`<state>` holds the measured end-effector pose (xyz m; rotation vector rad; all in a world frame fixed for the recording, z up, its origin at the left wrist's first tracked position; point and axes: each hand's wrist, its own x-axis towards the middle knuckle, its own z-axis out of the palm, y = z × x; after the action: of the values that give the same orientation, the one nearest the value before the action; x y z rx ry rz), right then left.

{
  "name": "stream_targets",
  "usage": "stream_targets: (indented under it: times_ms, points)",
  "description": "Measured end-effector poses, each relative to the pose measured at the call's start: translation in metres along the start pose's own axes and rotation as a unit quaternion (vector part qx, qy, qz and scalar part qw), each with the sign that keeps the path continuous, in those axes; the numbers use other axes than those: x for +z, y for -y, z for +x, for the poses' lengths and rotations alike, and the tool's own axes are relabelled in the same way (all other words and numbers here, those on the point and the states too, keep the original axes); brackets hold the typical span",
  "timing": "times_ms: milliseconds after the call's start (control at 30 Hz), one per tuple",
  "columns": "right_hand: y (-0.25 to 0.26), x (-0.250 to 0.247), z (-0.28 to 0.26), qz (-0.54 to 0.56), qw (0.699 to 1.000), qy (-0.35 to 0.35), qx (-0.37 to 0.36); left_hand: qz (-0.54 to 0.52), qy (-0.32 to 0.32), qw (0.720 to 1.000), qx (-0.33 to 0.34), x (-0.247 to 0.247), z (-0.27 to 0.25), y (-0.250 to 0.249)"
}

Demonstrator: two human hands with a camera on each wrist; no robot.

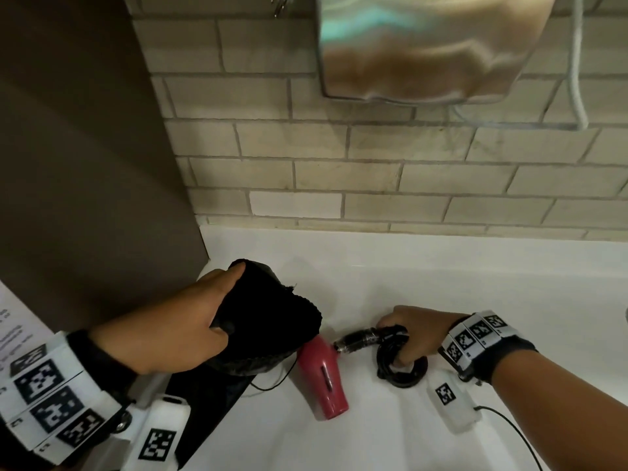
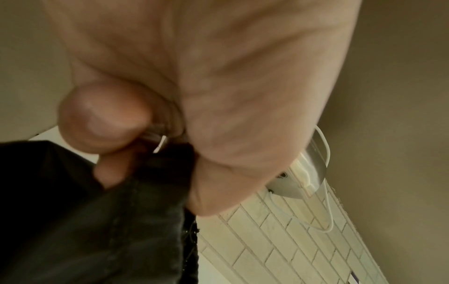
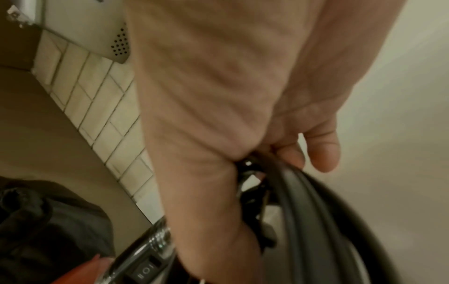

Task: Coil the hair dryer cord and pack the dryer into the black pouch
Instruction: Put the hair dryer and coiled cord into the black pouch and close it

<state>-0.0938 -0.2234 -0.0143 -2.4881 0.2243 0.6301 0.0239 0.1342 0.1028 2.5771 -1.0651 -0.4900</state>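
Observation:
A red hair dryer (image 1: 324, 379) lies on the white counter (image 1: 441, 273), its front end under the mouth of the black pouch (image 1: 268, 317). My left hand (image 1: 190, 321) grips the pouch's upper edge and holds it up; the black pouch fabric (image 2: 97, 221) shows pinched between thumb and fingers. My right hand (image 1: 407, 334) grips the dryer's black handle (image 1: 360, 339) together with the coiled black cord (image 1: 401, 368). The cord loops (image 3: 316, 221) and the handle with its rocker switch (image 3: 145, 269) show under the right palm.
A metal hand dryer (image 1: 424, 45) hangs on the tiled wall (image 1: 339, 171) above the counter, with a white cable (image 1: 577, 79) beside it. A brown partition (image 1: 85, 147) stands at the left. A thin black drawstring (image 1: 272, 382) trails from the pouch.

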Motion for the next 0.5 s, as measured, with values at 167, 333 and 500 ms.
stream_targets:
  times_ms: [167, 333, 500]
  points:
    - [-0.003, 0.012, -0.013, 0.166, 0.984, -0.048, -0.035, -0.014, -0.002, 1.0, 0.005, 0.0, 0.0, 0.003]
    - [0.004, 0.021, -0.025, 0.312, 0.947, -0.005, -0.074, -0.006, -0.004, 1.0, 0.006, 0.002, 0.004, -0.004]
    - [0.006, 0.004, -0.053, 0.401, 0.907, -0.11, -0.067, 0.017, 0.0, 1.0, 0.001, 0.003, 0.004, -0.008]
